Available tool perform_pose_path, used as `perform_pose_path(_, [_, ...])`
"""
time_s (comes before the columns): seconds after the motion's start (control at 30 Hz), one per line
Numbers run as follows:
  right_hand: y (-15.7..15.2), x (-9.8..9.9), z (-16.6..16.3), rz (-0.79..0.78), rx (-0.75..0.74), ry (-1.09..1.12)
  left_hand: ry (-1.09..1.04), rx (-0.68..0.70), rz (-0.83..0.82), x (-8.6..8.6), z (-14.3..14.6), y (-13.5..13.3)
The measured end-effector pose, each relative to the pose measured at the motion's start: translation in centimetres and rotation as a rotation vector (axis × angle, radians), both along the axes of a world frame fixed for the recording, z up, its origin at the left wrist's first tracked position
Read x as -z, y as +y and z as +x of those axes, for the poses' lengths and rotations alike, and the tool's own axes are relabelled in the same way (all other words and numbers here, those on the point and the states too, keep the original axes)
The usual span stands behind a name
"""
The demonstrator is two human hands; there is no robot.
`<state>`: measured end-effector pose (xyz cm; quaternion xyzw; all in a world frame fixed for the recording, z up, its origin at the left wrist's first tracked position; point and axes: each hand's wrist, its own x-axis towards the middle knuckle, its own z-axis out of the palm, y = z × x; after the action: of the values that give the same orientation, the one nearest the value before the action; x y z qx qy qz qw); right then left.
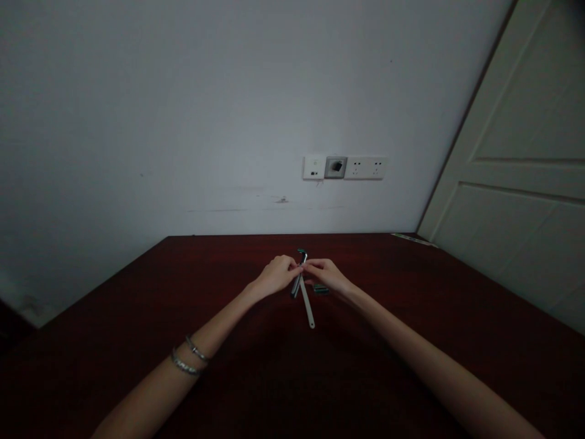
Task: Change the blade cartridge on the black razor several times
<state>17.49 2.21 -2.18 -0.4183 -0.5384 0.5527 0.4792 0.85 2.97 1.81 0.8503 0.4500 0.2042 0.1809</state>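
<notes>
My left hand and my right hand meet above the middle of the table, fingertips nearly touching. Both are closed in a pinch around the same spot. From there a pale, flat strip with a small hole at its end slants toward me. A dark, shiny, narrow piece lies beside the strip, and a bent metal end shows beyond my fingers. Whether these pieces are joined is hidden by my fingertips. Just under my right hand rests a small green object, partly covered; its kind is unclear.
The dark red tabletop reaches back to a pale wall. Sockets and a grey wall plate are set in that wall. A thin pale strip lies at the back right corner, near a white panelled door.
</notes>
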Motion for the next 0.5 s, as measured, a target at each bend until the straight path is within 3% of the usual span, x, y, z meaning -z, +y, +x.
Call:
perform_pose_path(0.2, [0.1, -0.1, 0.1, -0.016, 0.137, -0.055, -0.071, -0.101, -0.110, -0.4, -0.2, 2.0])
perform_pose_path(0.37, [-0.6, -0.2, -0.6, -0.093, 0.070, 0.060, -0.381, -0.158, -0.478, -1.0, -0.1, 3.8])
perform_pose_path(0.5, [-1.5, -0.8, -1.5, -0.136, 0.054, 0.087, -0.740, -0.116, -0.788, -0.2, 0.1, 4.9])
